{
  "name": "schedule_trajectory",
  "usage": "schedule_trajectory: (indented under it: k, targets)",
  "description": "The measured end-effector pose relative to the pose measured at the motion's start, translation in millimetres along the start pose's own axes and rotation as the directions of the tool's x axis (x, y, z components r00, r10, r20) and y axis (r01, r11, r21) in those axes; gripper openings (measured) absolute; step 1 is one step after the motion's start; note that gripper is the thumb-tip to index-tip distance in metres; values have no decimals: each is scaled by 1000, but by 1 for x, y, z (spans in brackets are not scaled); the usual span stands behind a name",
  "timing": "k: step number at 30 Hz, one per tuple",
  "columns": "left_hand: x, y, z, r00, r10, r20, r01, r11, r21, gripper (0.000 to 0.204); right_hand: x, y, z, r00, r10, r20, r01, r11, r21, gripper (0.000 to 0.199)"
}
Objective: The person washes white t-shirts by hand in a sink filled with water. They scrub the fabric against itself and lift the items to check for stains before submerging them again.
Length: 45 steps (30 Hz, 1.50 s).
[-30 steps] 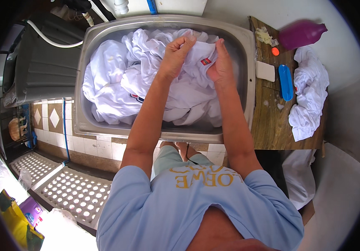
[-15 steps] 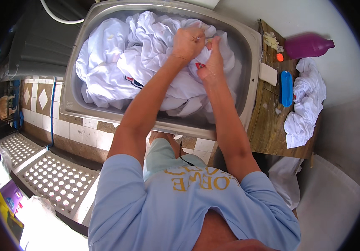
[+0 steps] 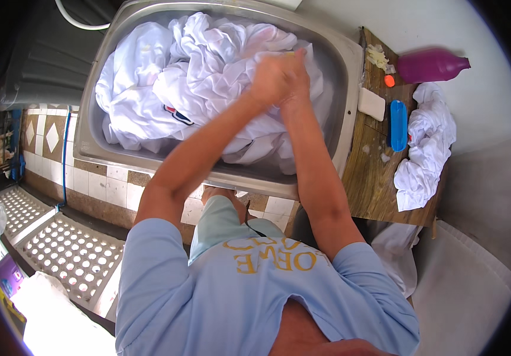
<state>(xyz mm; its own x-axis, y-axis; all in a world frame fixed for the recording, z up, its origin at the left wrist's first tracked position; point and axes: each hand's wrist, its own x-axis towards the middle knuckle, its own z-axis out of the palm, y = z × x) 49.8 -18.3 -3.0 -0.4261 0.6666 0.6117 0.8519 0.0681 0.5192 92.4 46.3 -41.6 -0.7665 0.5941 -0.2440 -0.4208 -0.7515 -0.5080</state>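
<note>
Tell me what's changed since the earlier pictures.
The left hand has moved right, against the right hand; a second ago they were apart, spreading white cloth. The red label there is now hidden; blur hides each grip. Unchanged: the pile in the sink; the purple bottle, pale block and blue oblong item alongside.

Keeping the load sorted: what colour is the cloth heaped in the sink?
The cloth is mostly white, shown best in the head view.
</note>
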Motion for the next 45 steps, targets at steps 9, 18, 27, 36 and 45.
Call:
schedule_trajectory:
  k: [9, 18, 27, 36, 45]
  targets:
    - [9, -62, -4, 979, -197, -55, 179, 956, -232, 2, -17, 5, 57, 916, -22, -401, -52, 983, -174, 32]
    - [8, -64, 5, 978, -161, -131, 125, 960, -251, 3, -14, 10, 52, 902, 23, -431, -137, 962, -235, 40]
    - [9, -77, 15, 965, -243, -98, 214, 947, -241, 5, -12, 11, 43, 921, -10, -389, -81, 973, -217, 41]
    - [-1, -52, 22, 985, 14, -172, -75, 934, -349, 9, -10, 2, 33, 906, -12, -424, -59, 987, -153, 40]
    - [21, -73, -6, 793, -541, 281, 494, 301, -816, 39, -5, -6, 30, 935, -82, -344, -6, 969, -247, 45]
